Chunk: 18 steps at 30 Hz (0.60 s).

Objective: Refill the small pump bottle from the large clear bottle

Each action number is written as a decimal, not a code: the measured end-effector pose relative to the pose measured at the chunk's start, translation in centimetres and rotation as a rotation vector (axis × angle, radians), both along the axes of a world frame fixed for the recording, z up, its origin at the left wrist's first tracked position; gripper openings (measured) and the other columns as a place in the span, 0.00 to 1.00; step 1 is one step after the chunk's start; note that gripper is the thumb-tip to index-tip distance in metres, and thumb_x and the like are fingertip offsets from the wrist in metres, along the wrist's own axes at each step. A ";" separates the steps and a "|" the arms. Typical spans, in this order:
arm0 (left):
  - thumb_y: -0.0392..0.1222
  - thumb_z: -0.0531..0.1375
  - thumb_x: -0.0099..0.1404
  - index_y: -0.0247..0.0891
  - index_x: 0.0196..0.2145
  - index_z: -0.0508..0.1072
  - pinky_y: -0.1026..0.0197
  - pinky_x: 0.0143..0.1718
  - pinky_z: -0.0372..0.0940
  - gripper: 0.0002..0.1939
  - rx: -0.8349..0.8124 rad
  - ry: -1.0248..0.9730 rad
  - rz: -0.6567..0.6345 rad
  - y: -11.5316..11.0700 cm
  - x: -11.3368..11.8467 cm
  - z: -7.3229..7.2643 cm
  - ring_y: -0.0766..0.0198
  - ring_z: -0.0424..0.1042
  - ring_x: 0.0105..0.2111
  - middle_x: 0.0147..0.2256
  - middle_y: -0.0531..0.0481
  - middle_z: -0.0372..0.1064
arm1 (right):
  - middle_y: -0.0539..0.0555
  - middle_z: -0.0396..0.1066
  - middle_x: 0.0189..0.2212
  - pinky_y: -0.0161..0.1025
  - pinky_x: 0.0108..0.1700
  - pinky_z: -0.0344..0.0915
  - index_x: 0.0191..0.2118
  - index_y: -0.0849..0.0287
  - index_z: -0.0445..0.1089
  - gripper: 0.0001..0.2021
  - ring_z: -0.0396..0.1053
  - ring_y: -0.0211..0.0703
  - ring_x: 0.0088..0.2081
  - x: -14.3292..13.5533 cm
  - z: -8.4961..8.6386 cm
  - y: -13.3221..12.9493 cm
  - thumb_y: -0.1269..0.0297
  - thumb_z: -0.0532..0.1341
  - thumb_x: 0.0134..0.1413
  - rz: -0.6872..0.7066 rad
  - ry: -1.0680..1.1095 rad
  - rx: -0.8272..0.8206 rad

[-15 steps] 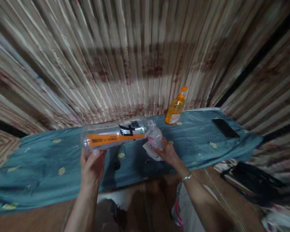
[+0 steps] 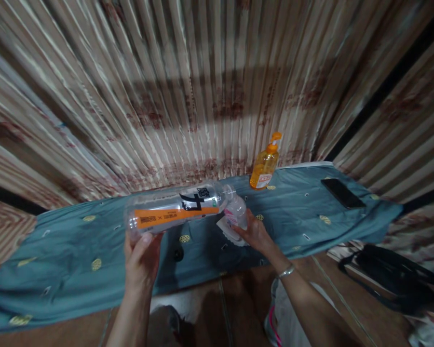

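My left hand [image 2: 143,255] is closed around the base end of a large clear plastic bottle [image 2: 173,212] with an orange and black label. That bottle lies nearly level in the air, its neck pointing right. Its mouth meets the top of a small clear bottle [image 2: 237,212] with pink print, and I cannot tell whether liquid passes between them. My right hand [image 2: 255,233] is closed around the small bottle, which stands about upright. Beside and under it shows a white pad with a scalloped edge [image 2: 231,232]. A small dark round thing [image 2: 178,254], perhaps a cap, lies on the cloth between my hands.
A pump bottle of orange liquid [image 2: 265,166] stands behind my right hand. A dark phone [image 2: 343,193] lies at the right on the blue tablecloth [image 2: 72,260]. Striped curtains [image 2: 210,96] hang close behind the table. A black bag [image 2: 386,274] is on the floor at right.
The whole view has shifted slightly, so everything sits a little lower and further right. Both hands keep their holds, with the large bottle's mouth still at the small bottle's top.
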<state>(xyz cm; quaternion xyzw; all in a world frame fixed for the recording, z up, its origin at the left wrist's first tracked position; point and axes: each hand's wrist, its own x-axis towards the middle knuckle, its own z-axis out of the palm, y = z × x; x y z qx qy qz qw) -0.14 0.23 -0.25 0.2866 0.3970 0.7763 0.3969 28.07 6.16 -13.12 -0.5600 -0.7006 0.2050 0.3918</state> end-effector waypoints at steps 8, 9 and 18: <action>0.48 0.79 0.38 0.43 0.39 0.81 0.63 0.37 0.73 0.27 0.003 0.006 -0.008 0.1 0.0 0.0 0.62 0.76 0.35 0.34 0.52 0.78 | 0.65 0.79 0.47 0.50 0.48 0.76 0.62 0.65 0.63 0.30 0.80 0.58 0.47 0.1 -0.4 0.1 0.60 0.67 0.56 -0.003 -0.005 -0.008; 0.47 0.79 0.38 0.43 0.39 0.81 0.63 0.37 0.73 0.28 0.001 0.001 -0.006 0.1 0.0 0.0 0.63 0.75 0.35 0.34 0.52 0.78 | 0.65 0.79 0.48 0.50 0.49 0.76 0.62 0.64 0.63 0.30 0.79 0.58 0.48 0.1 -0.4 0.1 0.60 0.67 0.56 -0.002 -0.007 -0.001; 0.48 0.80 0.36 0.45 0.38 0.82 0.64 0.37 0.73 0.28 -0.030 -0.028 0.000 0.0 0.2 0.1 0.63 0.75 0.36 0.35 0.53 0.79 | 0.63 0.79 0.45 0.49 0.47 0.76 0.59 0.63 0.64 0.26 0.80 0.57 0.46 0.0 0.6 -0.2 0.61 0.66 0.56 0.019 -0.008 -0.004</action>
